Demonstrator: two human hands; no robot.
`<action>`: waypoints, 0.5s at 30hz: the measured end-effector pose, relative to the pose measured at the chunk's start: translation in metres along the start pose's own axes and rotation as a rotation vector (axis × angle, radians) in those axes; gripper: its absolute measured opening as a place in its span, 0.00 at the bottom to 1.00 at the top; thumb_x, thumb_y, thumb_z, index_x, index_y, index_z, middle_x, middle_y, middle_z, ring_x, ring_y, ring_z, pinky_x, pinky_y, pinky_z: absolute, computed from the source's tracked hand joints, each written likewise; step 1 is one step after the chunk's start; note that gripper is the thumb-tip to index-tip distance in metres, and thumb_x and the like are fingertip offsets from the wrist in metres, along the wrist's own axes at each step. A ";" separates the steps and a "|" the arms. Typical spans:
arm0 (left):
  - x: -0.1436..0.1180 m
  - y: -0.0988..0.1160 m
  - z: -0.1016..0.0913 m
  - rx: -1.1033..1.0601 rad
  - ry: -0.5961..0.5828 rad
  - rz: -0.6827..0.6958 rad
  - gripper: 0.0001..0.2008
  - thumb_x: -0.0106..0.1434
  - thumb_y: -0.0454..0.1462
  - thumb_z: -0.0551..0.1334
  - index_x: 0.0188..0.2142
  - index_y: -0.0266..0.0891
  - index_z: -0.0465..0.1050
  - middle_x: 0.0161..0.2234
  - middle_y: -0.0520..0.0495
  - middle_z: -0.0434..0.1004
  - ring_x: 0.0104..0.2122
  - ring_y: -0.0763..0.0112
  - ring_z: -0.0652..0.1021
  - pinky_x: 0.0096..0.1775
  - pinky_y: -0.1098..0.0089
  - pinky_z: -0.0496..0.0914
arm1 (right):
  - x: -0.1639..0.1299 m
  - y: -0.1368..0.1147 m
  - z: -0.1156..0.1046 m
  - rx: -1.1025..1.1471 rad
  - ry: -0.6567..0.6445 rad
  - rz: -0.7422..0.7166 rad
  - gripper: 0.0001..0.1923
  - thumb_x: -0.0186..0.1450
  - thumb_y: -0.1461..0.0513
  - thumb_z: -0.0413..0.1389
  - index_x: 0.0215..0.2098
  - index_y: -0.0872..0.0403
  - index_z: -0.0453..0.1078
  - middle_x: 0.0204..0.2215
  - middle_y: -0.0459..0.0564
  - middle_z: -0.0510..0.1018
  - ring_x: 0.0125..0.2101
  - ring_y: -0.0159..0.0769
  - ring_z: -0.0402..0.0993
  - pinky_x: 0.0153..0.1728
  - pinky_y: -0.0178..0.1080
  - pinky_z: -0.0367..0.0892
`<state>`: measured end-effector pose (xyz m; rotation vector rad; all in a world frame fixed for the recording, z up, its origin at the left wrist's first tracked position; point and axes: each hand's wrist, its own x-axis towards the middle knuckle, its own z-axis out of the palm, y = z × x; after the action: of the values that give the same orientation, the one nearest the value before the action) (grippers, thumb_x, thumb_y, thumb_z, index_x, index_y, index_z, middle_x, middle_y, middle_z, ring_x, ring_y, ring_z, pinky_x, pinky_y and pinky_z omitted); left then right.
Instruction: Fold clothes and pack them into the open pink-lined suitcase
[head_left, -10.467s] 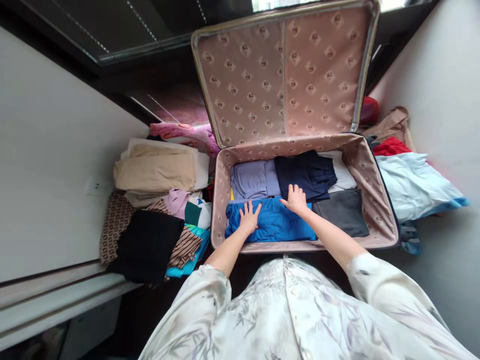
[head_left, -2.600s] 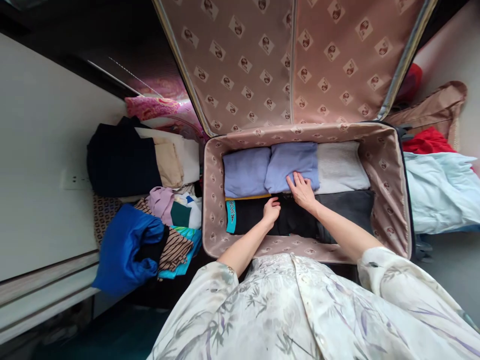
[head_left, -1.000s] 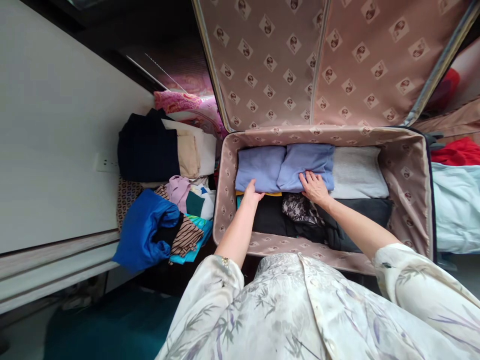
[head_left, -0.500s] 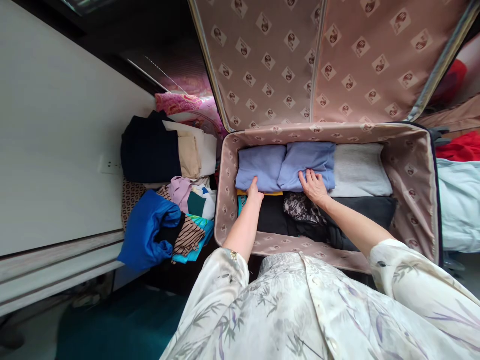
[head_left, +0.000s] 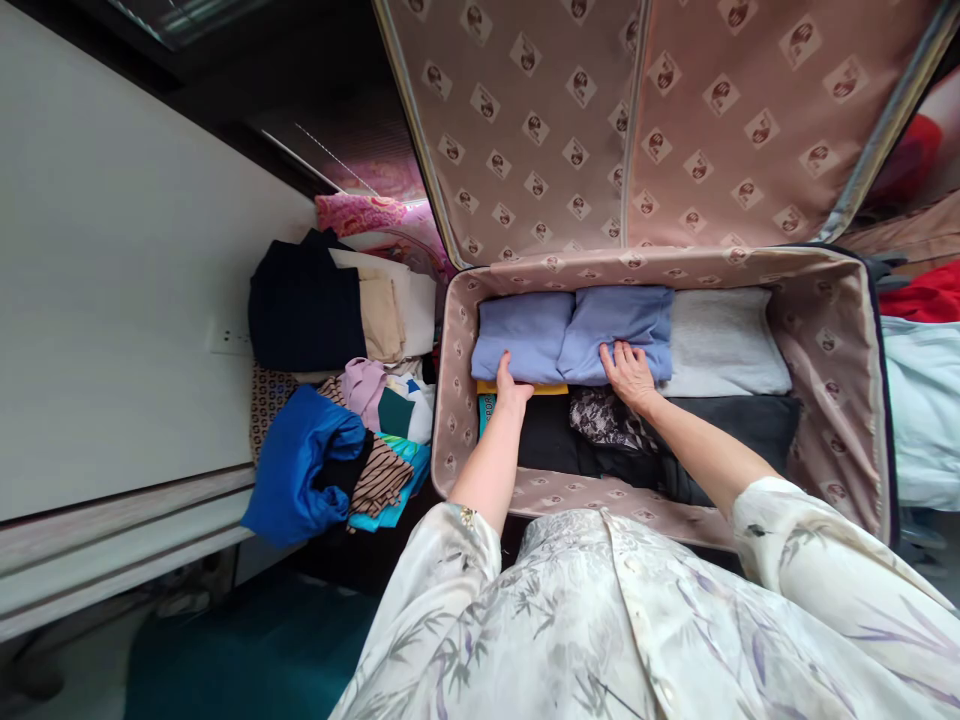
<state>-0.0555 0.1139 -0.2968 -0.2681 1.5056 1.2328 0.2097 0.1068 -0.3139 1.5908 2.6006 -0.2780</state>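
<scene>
A periwinkle-blue folded garment [head_left: 525,325] lies across the back of the open suitcase [head_left: 757,262], creased into two halves. My left hand [head_left: 513,388] is at its front left edge, thumb apart from the fingers and touching the cloth. Flat on the right half rests my right hand [head_left: 627,374], fingers spread. A light grey folded garment [head_left: 727,340] adjoins the blue one on the right. Yellow cloth [head_left: 553,389] peeks out beneath the blue garment. Black clothes [head_left: 551,435] and a black lace piece [head_left: 606,415] lie along the front.
The suitcase lid [head_left: 555,130] stands raised at the back. Left of the case are dark folded clothes [head_left: 304,305], a beige garment [head_left: 380,315], a shiny blue bundle [head_left: 300,465] and striped cloth [head_left: 381,475]. Pale blue fabric [head_left: 926,410] and red cloth [head_left: 926,293] lie at right.
My left thumb and fingers have spread slightly at the blue garment's edge. My right hand stays on the cloth. The view has shifted a little.
</scene>
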 end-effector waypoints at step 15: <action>-0.038 0.034 -0.003 -0.245 -0.065 0.066 0.16 0.59 0.35 0.63 0.48 0.41 0.73 0.45 0.45 0.81 0.47 0.60 0.80 0.51 0.56 0.76 | 0.030 0.072 -0.183 0.697 0.069 0.212 0.25 0.56 0.58 0.62 0.53 0.52 0.73 0.40 0.53 0.82 0.35 0.44 0.75 0.41 0.45 0.71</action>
<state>-0.0678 0.1098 -0.2474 -0.3383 1.3167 1.4670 0.2645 0.2005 -0.1478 2.0660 2.4854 -1.2347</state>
